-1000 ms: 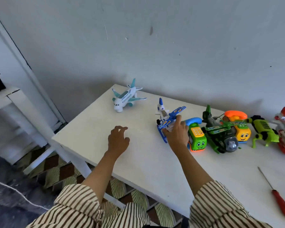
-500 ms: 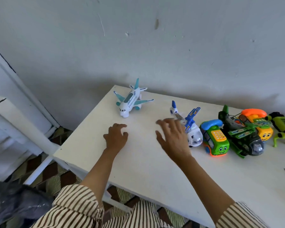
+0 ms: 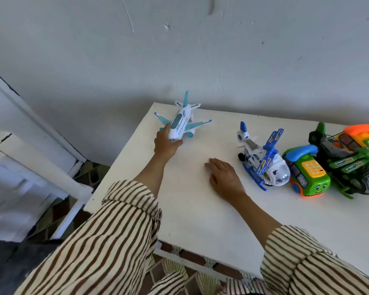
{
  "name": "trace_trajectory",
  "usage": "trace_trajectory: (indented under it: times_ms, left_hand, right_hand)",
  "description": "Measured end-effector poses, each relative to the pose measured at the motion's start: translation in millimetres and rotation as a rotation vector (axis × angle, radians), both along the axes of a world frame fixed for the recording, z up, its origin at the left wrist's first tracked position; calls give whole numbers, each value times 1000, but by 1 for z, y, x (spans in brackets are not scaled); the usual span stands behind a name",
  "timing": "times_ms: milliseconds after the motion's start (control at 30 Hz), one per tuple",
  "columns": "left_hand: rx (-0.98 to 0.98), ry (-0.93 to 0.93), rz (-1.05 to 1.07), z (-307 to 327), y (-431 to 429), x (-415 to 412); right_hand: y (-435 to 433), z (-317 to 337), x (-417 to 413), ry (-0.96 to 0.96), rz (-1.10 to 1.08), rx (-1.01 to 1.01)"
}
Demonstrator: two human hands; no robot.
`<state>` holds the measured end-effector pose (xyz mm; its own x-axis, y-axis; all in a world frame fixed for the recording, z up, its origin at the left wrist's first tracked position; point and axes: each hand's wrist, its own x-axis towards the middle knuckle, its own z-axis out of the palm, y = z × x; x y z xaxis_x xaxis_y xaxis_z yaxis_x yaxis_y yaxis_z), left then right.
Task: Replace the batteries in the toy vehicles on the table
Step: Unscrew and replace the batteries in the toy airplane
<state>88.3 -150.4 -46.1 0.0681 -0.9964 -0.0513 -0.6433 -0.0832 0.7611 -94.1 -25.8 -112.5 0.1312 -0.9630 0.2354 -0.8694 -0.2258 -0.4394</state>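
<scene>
A white and teal toy airplane (image 3: 182, 122) stands near the far left corner of the white table (image 3: 200, 209). My left hand (image 3: 166, 143) grips its nose, thumb under the front. My right hand (image 3: 224, 177) lies flat on the tabletop with fingers straight, holding nothing, just left of a blue and white toy helicopter (image 3: 262, 160). To the right of that stand a green toy phone car (image 3: 307, 177), a dark green toy helicopter (image 3: 349, 167) and an orange and yellow phone car (image 3: 366, 139), partly cut off by the frame edge.
The table stands against a grey wall (image 3: 200, 50). A white shelf frame (image 3: 30, 156) stands to the left, beyond a gap showing patterned floor. My striped sleeves fill the lower part of the view.
My left hand has reached forward from the table middle and taken hold of the airplane's nose. My right hand has left the blue helicopter and settled flat on the table. The view swung left.
</scene>
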Motion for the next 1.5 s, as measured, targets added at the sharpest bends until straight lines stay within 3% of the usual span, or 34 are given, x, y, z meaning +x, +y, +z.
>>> trace_trajectory:
  times_ms: [100, 300, 467, 533, 633, 767, 933, 1033, 1133, 1200, 1333, 1500]
  left_hand:
    - [-39, 103, 37, -2, 3, -11]
    - [-196, 66, 142, 24, 19, -8]
    - [-330, 136, 206, 75, 60, 19]
    - [-346, 168, 221, 97, 84, 23]
    - [-416, 172, 198, 133, 121, 17]
    - [-548, 179, 140, 174, 162, -7]
    - [-636, 282, -4, 198, 212, -47]
    - [-676, 183, -122, 190, 238, -76]
    - [-827, -94, -186, 172, 258, -118]
    - [-802, -207, -228, 162, 275, -154]
    - [-567, -170, -301, 142, 305, -211]
    - [-522, -87, -361, 106, 338, -265]
  right_hand:
    - [1, -3, 0, 8, 2, -26]
    - [7, 4, 3, -20, 21, -64]
    - [19, 51, 20, -181, 23, -196]
    - [12, 84, 28, -101, 0, -352]
    - [3, 132, 28, 167, -39, -490]
    - [17, 174, 11, 284, -78, -647]
    - [62, 213, -41, 118, -99, -688]
    - [97, 231, -87, -28, -33, -586]
    - [132, 231, -139, -138, -12, -334]
    - [160, 223, -176, -211, -2, -248]
    - [203, 201, -223, -274, -100, -161]
    - [251, 165, -267, -371, -184, -52]
